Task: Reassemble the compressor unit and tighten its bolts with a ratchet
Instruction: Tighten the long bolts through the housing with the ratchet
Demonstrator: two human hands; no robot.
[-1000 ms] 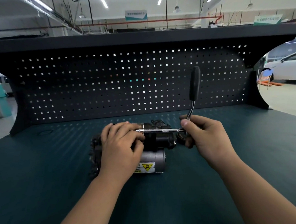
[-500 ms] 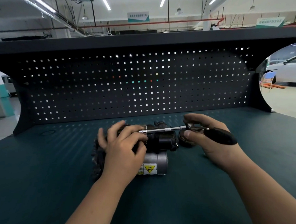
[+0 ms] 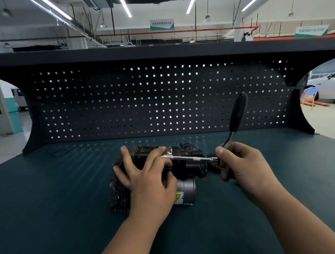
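Observation:
The black compressor unit point(image 3: 191, 167) lies on its side on the dark green bench point(image 3: 51, 197), its silver motor can with a yellow warning label point(image 3: 186, 190) toward me. My left hand point(image 3: 145, 177) lies over the unit's left half, fingers spread and loosely bent, fingertips at the socket end of the chrome extension bar point(image 3: 190, 158). That bar runs level across the unit's top to the ratchet head, which my right hand point(image 3: 242, 164) grips. The ratchet's black handle point(image 3: 238, 113) stands up and leans slightly right. The bolt under the socket is hidden by my left fingers.
A black pegboard back panel point(image 3: 162, 100) with a shelf on top closes the far side of the bench. Curved side brackets stand at both back corners. A faint ring mark point(image 3: 59, 153) shows on the bench at the far left. A white car point(image 3: 330, 88) is parked beyond at the right.
The ratchet handle swung down toward me and to the right half a second ago, and now stands upright again. My left hand's fingers have spread wider over the unit.

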